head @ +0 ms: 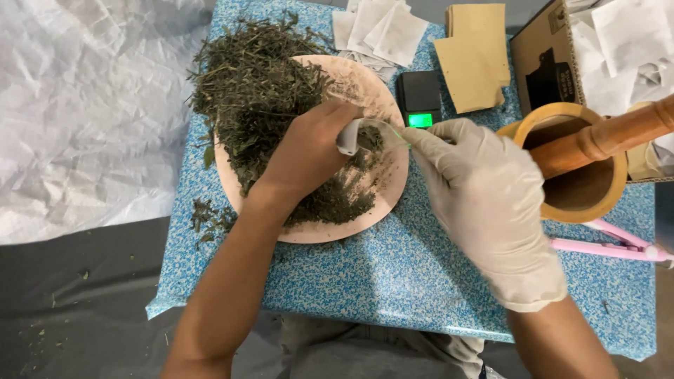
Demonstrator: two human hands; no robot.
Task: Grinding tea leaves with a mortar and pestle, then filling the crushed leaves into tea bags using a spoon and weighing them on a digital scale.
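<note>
My bare left hand (309, 151) grips a small white sachet (349, 137) with its mouth held open above a pale pink plate (382, 95). My right hand (484, 203), in a white glove, holds a thin green spoon (401, 139) with its tip at the sachet's mouth. A heap of dried green herbs (256, 88) covers the plate's left half, and finer crumbled herb (344, 196) lies on the plate beneath my left hand.
The plate stands on a blue speckled table (393, 281). Behind it are a small black scale (419, 98), empty white sachets (379, 28) and tan envelopes (477, 60). At right stand a wooden mortar (583, 203) with pestle (604, 137), pink scissors (611, 245) and a cardboard box (547, 63).
</note>
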